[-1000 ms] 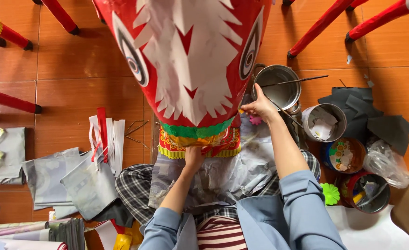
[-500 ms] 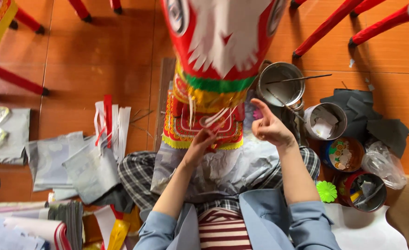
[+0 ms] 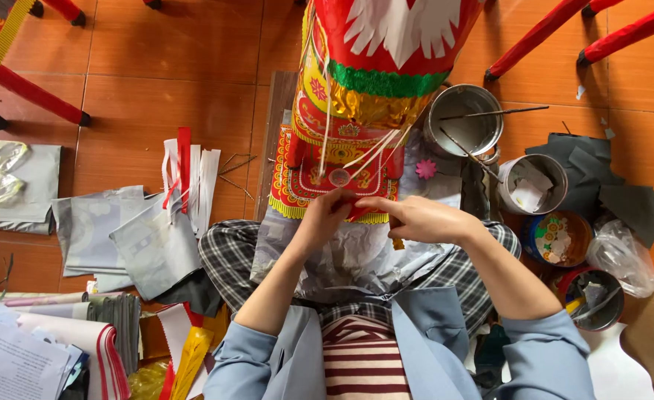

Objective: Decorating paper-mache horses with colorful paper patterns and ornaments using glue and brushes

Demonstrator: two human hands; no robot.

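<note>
Up close, left hand (image 3: 325, 216) and right hand (image 3: 416, 218), fingers pinching red-and-gold patterned paper panel (image 3: 327, 167).

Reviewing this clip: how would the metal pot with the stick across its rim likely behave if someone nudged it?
The metal pot sits flat on the tiled floor, so it would probably slide rather than tip. It looks thin-walled and nearly empty, so likely light. The stick lies loose across the rim and would probably roll or drop off at a push.

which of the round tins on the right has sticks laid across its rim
The big shiny metal pot, farthest up beside the red paper figure. Two thin sticks lie across it; the white tin and the colourful tin below hold only paper scraps.
</note>
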